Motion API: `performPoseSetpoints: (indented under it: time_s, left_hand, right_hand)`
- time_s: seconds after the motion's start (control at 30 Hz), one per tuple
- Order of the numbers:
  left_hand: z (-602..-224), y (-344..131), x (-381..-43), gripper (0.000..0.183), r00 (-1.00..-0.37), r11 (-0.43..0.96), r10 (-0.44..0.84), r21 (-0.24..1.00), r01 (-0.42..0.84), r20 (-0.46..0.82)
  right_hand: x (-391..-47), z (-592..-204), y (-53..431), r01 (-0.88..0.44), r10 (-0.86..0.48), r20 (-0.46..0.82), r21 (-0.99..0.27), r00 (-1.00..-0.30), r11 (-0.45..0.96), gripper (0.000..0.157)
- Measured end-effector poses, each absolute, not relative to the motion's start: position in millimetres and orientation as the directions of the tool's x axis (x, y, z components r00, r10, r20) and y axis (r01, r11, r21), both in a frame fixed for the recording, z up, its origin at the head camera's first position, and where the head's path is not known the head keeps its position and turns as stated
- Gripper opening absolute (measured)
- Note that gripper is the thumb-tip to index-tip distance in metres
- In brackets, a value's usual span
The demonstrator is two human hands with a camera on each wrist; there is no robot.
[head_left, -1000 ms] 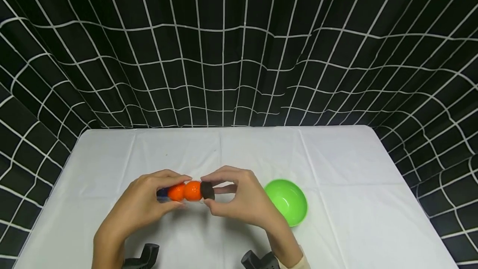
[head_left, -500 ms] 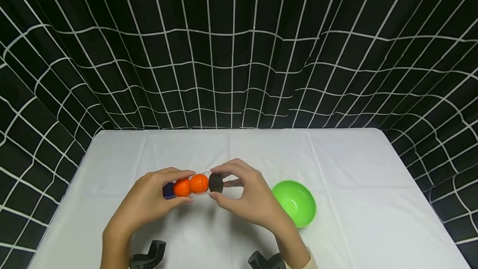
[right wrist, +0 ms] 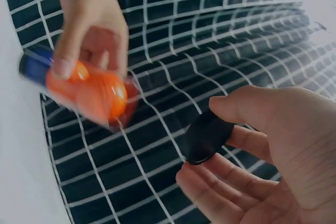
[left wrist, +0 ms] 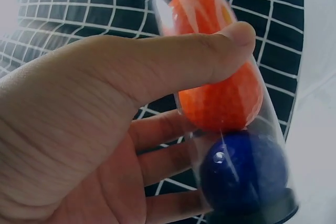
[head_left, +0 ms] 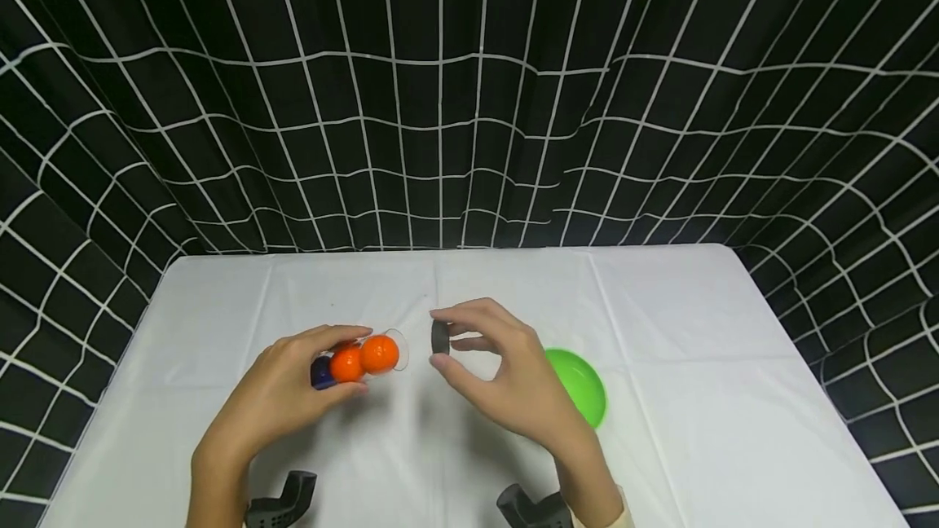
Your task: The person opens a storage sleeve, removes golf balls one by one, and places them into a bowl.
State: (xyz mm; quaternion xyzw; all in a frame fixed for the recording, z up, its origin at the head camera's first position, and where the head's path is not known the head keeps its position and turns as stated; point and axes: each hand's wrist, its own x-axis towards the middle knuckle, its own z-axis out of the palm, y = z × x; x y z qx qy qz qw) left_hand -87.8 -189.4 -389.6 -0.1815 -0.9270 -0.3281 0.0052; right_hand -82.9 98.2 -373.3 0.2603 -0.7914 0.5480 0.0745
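My left hand [head_left: 282, 385] grips a clear plastic tube [head_left: 403, 349] between thumb and fingers, over the white table. Inside are two orange balls [head_left: 380, 354], dimpled like golf balls, and a blue ball [left wrist: 244, 169] at the closed end. That end has a dark base [left wrist: 283, 208]. The tube's other end, facing right, is uncapped. My right hand [head_left: 513, 373] pinches a round black cap [head_left: 440, 337] by its edge, a short gap away from the tube. In the right wrist view the cap [right wrist: 207, 137] sits between thumb and fingertips, and the tube looks blurred.
A green bowl [head_left: 583, 385] stands on the white tablecloth [head_left: 682, 332], partly behind my right wrist. Dark wrist mounts [head_left: 286, 499] show at the bottom of the head view. Black cloth with a white grid [head_left: 455, 96] hangs around the table.
The black cap has come off the tube's end and moved right and slightly up in my right hand. The left hand keeps its hold on the tube, whose end is now uncovered.
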Motion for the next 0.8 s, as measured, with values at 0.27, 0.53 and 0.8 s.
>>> performPoseSetpoints:
  time_s: [0.27, 0.53, 0.8]
  left_hand:
    - [-389, -191, -90, 0.057, -0.932, 0.691, 0.344, 0.642, 0.333, 0.113]
    - [-389, -195, -91, 0.055, -0.932, 0.663, 0.348, 0.677, 0.320, 0.100]
    - [-391, -202, -90, 0.062, -0.921, 0.630, 0.359, 0.688, 0.359, 0.152]
  right_hand:
    - [-87, -370, 130, -0.479, -0.207, 0.438, -0.846, -0.875, 0.233, 0.039]
    - [-92, -380, 125, -0.413, -0.208, 0.371, -0.881, -0.905, 0.230, 0.038]
    - [-95, -408, 100, -0.355, -0.315, 0.249, -0.870, -0.916, 0.343, 0.046]
